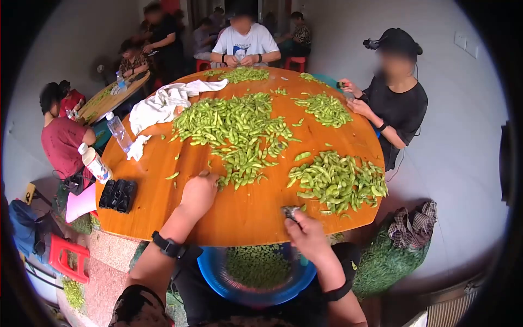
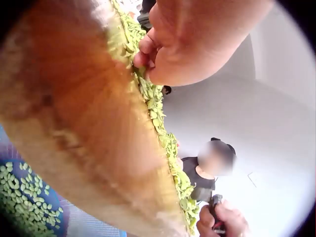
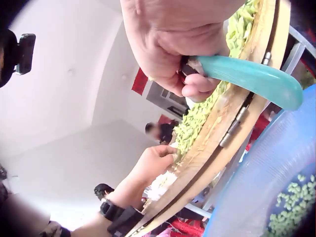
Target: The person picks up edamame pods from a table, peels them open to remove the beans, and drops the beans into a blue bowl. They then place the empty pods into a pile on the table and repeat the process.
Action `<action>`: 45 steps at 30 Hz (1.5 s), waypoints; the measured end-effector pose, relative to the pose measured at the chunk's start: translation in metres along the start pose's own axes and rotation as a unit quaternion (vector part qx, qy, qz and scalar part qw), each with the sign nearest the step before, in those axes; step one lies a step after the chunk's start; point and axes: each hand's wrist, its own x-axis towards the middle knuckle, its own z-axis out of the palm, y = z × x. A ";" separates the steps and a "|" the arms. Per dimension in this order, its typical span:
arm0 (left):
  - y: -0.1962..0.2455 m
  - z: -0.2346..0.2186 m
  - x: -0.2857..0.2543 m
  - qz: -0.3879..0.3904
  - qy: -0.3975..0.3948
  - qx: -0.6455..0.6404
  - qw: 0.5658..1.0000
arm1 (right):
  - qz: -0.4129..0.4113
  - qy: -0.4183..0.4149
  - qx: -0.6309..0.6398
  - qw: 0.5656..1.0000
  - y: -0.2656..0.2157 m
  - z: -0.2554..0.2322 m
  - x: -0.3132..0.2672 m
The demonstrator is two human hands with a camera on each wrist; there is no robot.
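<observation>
My left hand (image 1: 199, 193) is at the near edge of the large pile of green edamame pods (image 1: 234, 125), its fingertips bent down among the pods. In the left wrist view the fingers (image 2: 143, 54) are curled in close to the thumb; I cannot tell whether a pod is between them. My right hand (image 1: 309, 237) is over the near table edge, gripping a tool with a curved teal handle (image 3: 252, 79) and a dark head (image 1: 290, 212). A second pile of pods (image 1: 338, 182) lies just beyond that hand. Below the edge, a blue basin (image 1: 210, 267) holds shelled green beans (image 1: 256, 267).
The round wooden table (image 1: 245, 218) also bears a white cloth (image 1: 163, 103), a clear bottle (image 1: 119, 132), a white bottle (image 1: 95, 163) and a black tray (image 1: 117, 196). Other people sit around it, one at the right (image 1: 400, 98). A red stool (image 1: 68, 256) stands at left.
</observation>
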 end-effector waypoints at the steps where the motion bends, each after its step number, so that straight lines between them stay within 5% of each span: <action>1: 0.005 -0.004 -0.004 0.017 0.008 0.028 0.999 | -0.042 0.002 0.025 0.999 -0.002 0.006 0.003; 4: 0.027 -0.013 -0.022 -0.002 -0.036 -0.158 0.987 | -0.068 -0.017 0.059 0.996 -0.009 0.019 0.013; 5: 0.038 -0.017 -0.029 -0.002 -0.037 -0.160 0.987 | 0.012 -0.067 0.119 0.991 -0.018 0.021 0.015; 6: 0.051 -0.022 -0.035 -0.094 -0.106 -0.295 0.945 | 0.090 -0.116 0.176 0.973 -0.025 0.023 0.017; 7: 0.060 -0.022 -0.040 -0.182 -0.172 -0.420 0.872 | 0.083 -0.142 0.198 0.966 -0.025 0.026 0.022; 10: 0.069 -0.006 -0.054 -0.158 -0.131 -0.512 0.834 | 0.096 -0.164 0.212 0.959 -0.028 0.031 0.024; 16: 0.083 0.005 -0.063 -0.040 -0.104 -0.366 0.924 | 0.117 -0.198 0.257 0.939 -0.025 0.023 0.014; 19: 0.092 0.009 -0.065 0.078 -0.005 -0.277 0.958 | 0.131 -0.197 0.253 0.938 -0.022 0.019 0.007; 22: 0.090 0.015 -0.068 -0.003 -0.084 -0.302 0.950 | 0.135 -0.189 0.259 0.937 -0.018 0.021 0.003; 29: 0.089 0.025 -0.071 -0.001 -0.051 -0.279 0.959 | 0.095 -0.128 0.296 0.942 0.001 0.044 0.007; 38: 0.084 0.021 -0.067 -0.058 -0.114 -0.434 0.892 | 0.095 -0.110 0.301 0.943 -0.005 0.044 0.013; 41: 0.076 0.028 -0.066 -0.134 -0.141 -0.596 0.779 | 0.131 -0.136 0.349 0.918 -0.007 0.041 0.017; 45: 0.071 0.019 -0.059 -0.171 -0.149 -0.658 0.718 | 0.149 -0.174 0.379 0.897 -0.016 0.036 0.021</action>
